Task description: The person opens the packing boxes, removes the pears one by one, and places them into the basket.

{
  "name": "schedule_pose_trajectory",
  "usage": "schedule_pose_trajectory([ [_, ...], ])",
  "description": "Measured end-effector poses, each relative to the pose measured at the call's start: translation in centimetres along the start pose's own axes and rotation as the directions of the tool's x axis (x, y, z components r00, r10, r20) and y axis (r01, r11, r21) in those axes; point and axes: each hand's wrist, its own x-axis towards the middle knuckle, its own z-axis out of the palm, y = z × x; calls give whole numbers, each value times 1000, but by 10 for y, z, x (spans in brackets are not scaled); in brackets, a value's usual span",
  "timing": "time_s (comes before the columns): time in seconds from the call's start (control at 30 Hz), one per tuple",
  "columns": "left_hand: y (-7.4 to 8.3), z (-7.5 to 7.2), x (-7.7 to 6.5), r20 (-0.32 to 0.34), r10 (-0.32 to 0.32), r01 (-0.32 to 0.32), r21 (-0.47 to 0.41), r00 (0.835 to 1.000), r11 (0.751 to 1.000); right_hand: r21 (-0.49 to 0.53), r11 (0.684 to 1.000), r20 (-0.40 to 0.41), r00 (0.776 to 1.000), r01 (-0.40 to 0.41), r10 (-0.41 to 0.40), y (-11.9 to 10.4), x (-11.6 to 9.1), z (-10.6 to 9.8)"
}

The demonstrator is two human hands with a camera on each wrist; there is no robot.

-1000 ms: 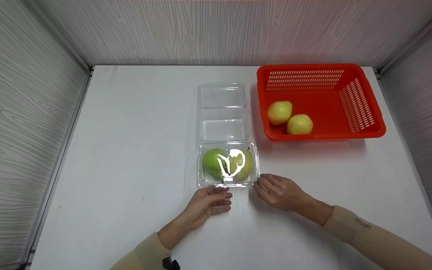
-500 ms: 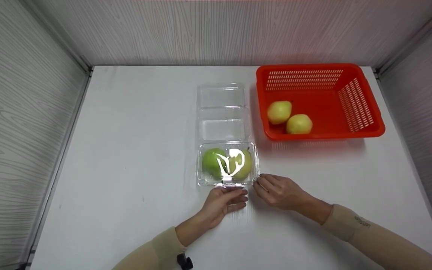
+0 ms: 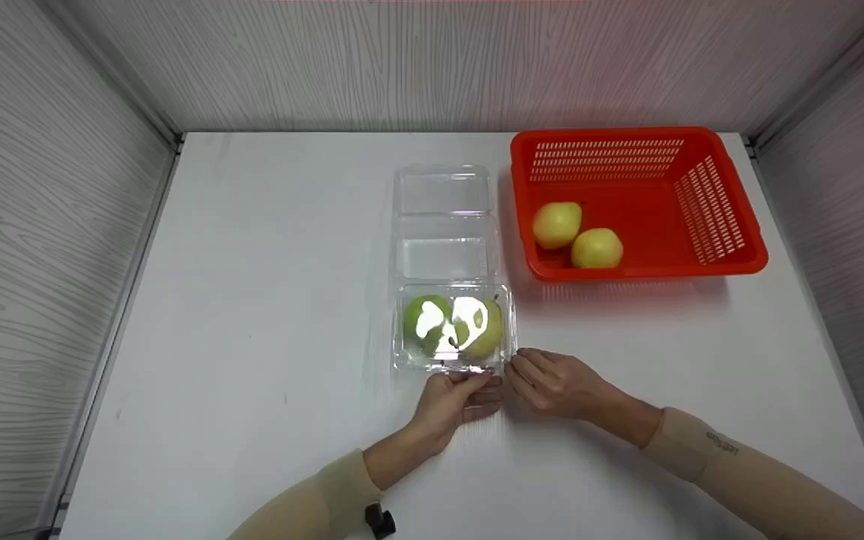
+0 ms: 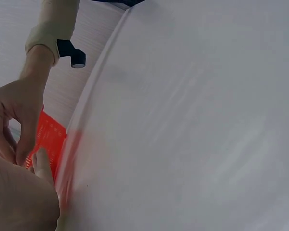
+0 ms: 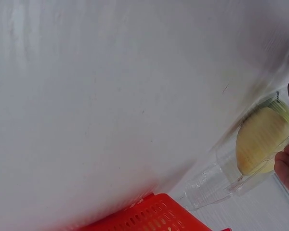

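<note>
A closed clear plastic clamshell container (image 3: 509, 322) lies on the white table, with a green apple (image 3: 415, 306) on the left inside it and a yellow-green pear (image 3: 493, 330) on the right. At its front rim, right of the middle, my left hand (image 3: 447, 409) pinches the edge between thumb and fingers. The right hand (image 3: 556, 386) grips the front right corner with curled fingertips. In the right wrist view those fingers (image 5: 288, 168) sit right at the container's edge, the pear showing through the plastic. Glare covers part of the lid.
Behind the container lies an open clear clamshell (image 3: 445, 227), with two hollow halves. To the back right stands a red plastic basket (image 3: 672, 271) holding two yellow pears (image 3: 558, 225). Wood-grain panels (image 3: 432, 67) close off the table (image 3: 267, 300) at the back and sides.
My left hand has slid right along the container's front rim, toward the right hand. The right hand has stayed at the corner, and the basket has not moved.
</note>
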Motion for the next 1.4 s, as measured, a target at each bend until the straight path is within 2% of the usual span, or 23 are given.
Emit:
schedule_pose_trajectory([
  [0.33, -1, 0, 3, -24, 4, -4, 1, 1000, 1000, -39, 997, 2, 998, 62, -62, 2, 2, 2],
  [0.6, -2, 1, 2, -21, 17, -18, -45, 1000, 999, -54, 997, -28, 998, 57, -58, 2, -2, 5],
  [0.73, -2, 1, 2, -16, 9, -10, -55, 1000, 998, -58, 998, -88, 995, 38, -43, 3, -2, 6],
  [0.9, -2, -2, 3, -27, -13, 12, -41, 1000, 999, -16, 999, -192, 980, -51, 47, 12, 5, 2],
  [0.97, -2, -3, 3, -33, -17, 16, -36, 999, 999, 1, 998, -187, 980, -70, 69, 16, 8, -1],
  [1.13, -2, -2, 1, -41, -26, 24, -46, 999, 999, 15, 999, -137, 989, -45, 46, 23, 8, -7],
  [1.4, 0, -3, -4, -35, -34, 31, -78, 999, 996, 35, 998, -123, 991, -48, 52, 26, 10, -10],
])
